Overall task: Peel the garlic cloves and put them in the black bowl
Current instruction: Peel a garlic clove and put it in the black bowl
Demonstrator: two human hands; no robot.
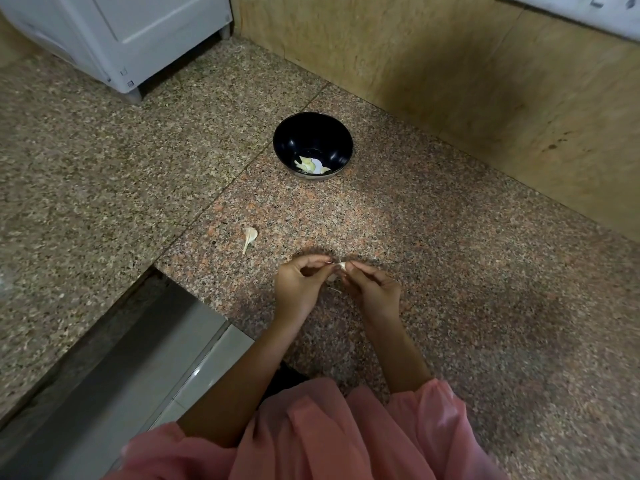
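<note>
Garlic clove (342, 265) held above the speckled granite counter (450, 271), on the near side of the black bowl (312, 146) and well apart from it. Left hand (300, 285) pinches the clove's left end between thumb and forefinger, other fingers curled. Right hand (372, 289) pinches the right end, fingertips (349, 266) on the clove. Both wrists raised, forearms converging from pink sleeves (311, 438). Thin skin shreds (334, 289) hang below the clove, between the hands.

No legible writing or brand on anything in view.

Black bowl upright on the counter; peeled cloves (310, 165) lie at its bottom. One loose garlic piece with a stem tail (250, 237) lies on the counter, nearer than the bowl and to its left, beside a counter seam. White appliance (114, 36) stands far left beyond the bowl. Tan stone wall (450, 81) runs behind and right of the bowl. Nothing lies between hands and bowl.
</note>
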